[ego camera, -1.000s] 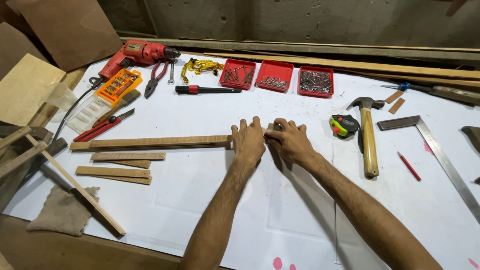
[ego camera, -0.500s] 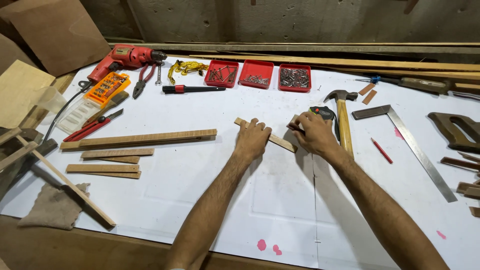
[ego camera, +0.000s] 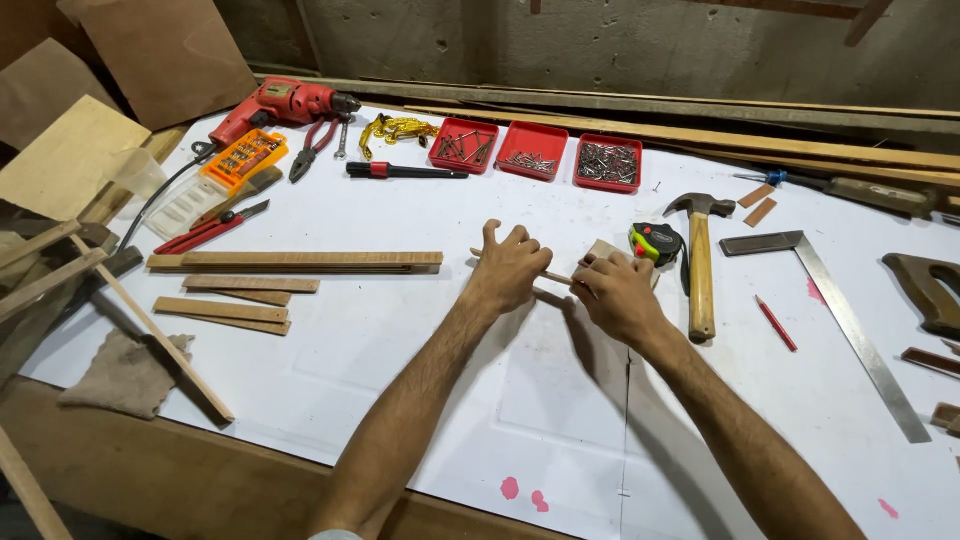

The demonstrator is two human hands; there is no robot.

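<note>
My left hand [ego camera: 510, 265] and my right hand [ego camera: 620, 292] are side by side over the middle of the white-covered bench. Both grip a short thin wooden strip [ego camera: 555, 277], which runs slantwise between them just above the surface. Only a small stretch of the strip shows between the fingers. A second, paler piece of wood [ego camera: 603, 249] peeks out behind my right hand. A tape measure [ego camera: 655, 241] lies just beyond my right hand, and a hammer [ego camera: 700, 268] is to its right.
Long wooden strips [ego camera: 295, 261] lie to the left, with shorter ones [ego camera: 235, 297] below. At the back sit a red drill [ego camera: 283, 103], pliers [ego camera: 312, 148], a screwdriver [ego camera: 405, 171] and three red trays [ego camera: 535, 158] of screws. A steel square [ego camera: 845, 320] and red pencil [ego camera: 776, 323] lie right.
My hands lifted the short strip away from the long strips and carried it rightward, then drew closer together on it. The camera view shifted a little.
</note>
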